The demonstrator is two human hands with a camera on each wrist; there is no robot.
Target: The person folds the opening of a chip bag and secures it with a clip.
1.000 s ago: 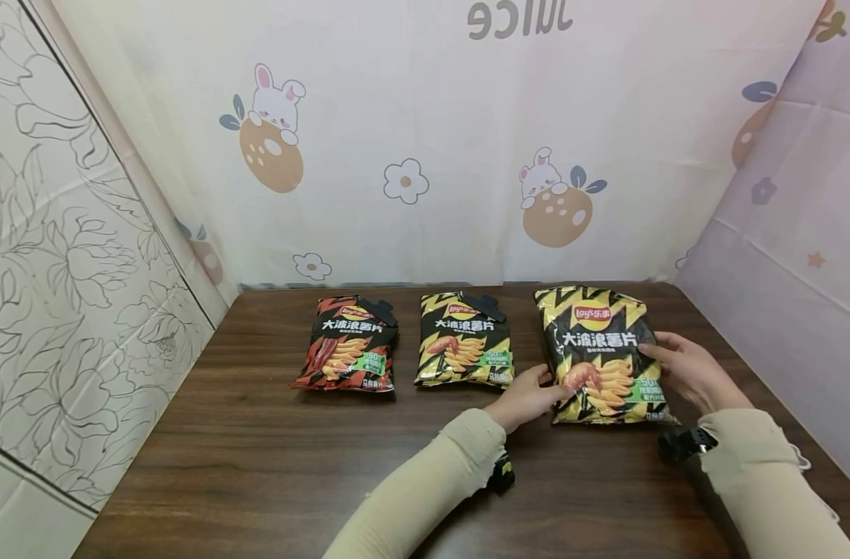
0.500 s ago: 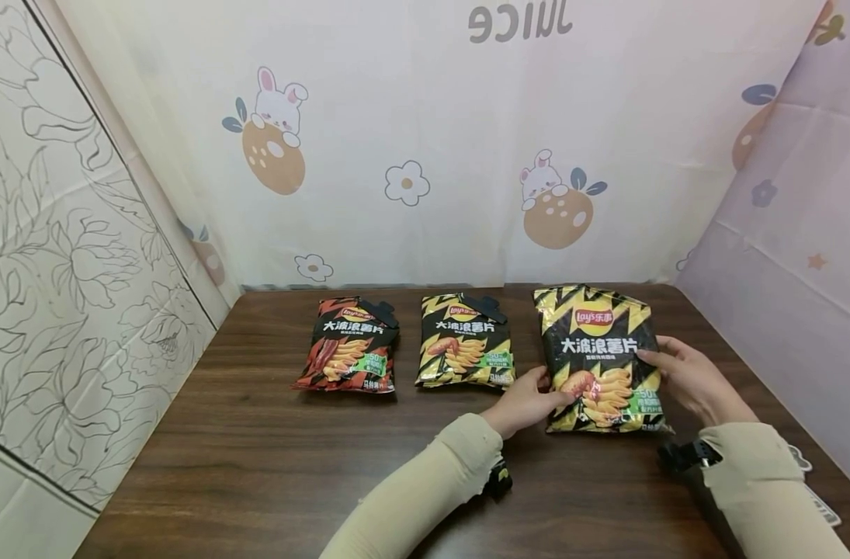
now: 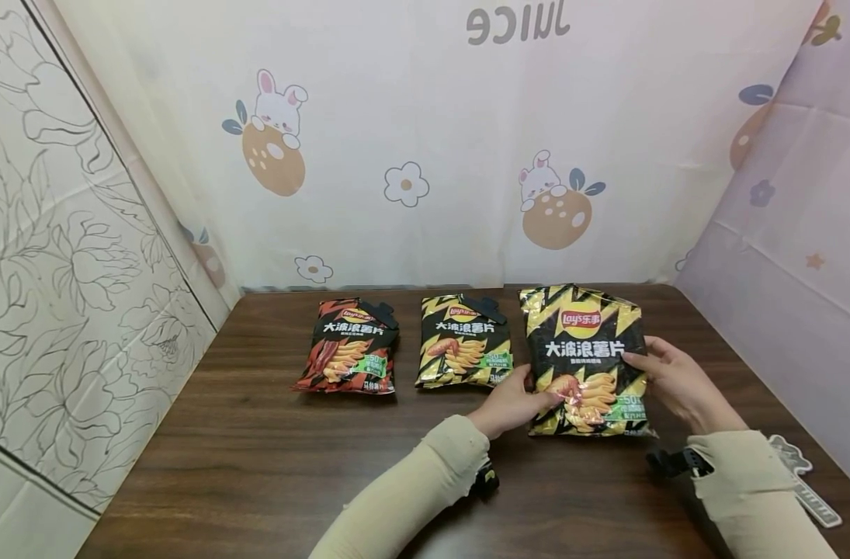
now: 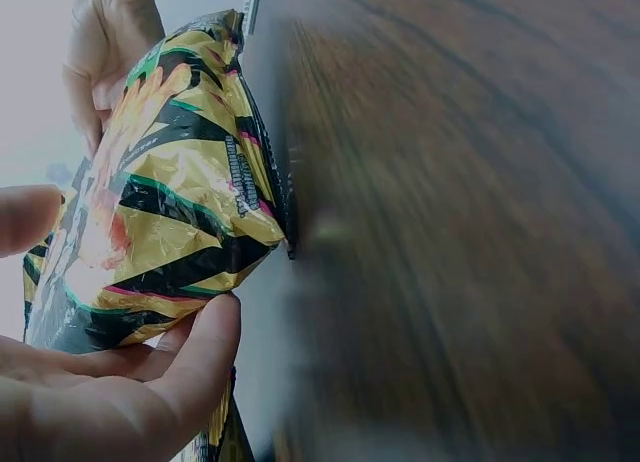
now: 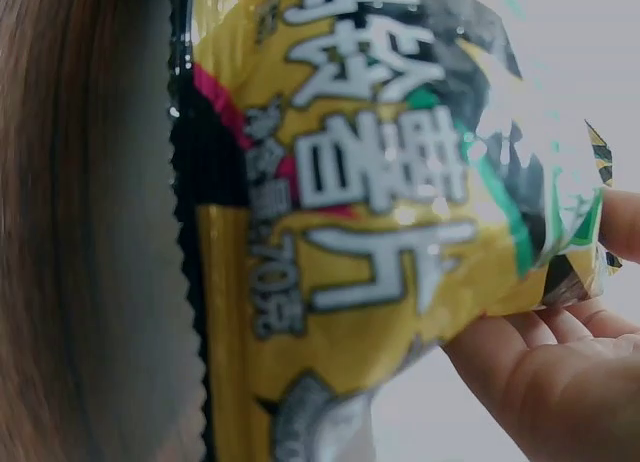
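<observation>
The left hand (image 3: 510,402) and right hand (image 3: 686,390) pinch a yellow chip bag (image 3: 584,361) between them. The right wrist view shows its zigzag edge (image 5: 192,202) better than the head view.

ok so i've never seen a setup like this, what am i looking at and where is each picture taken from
There's no machine here, just a person's bare left hand and right hand. The wide pictures look forward and down from the head; the two close-ups come from the left and right wrists. On the dark wooden table lie a red chip bag and a yellow one, each with a black clip. A third bag, also yellow, is in the grip of both hands.
</observation>
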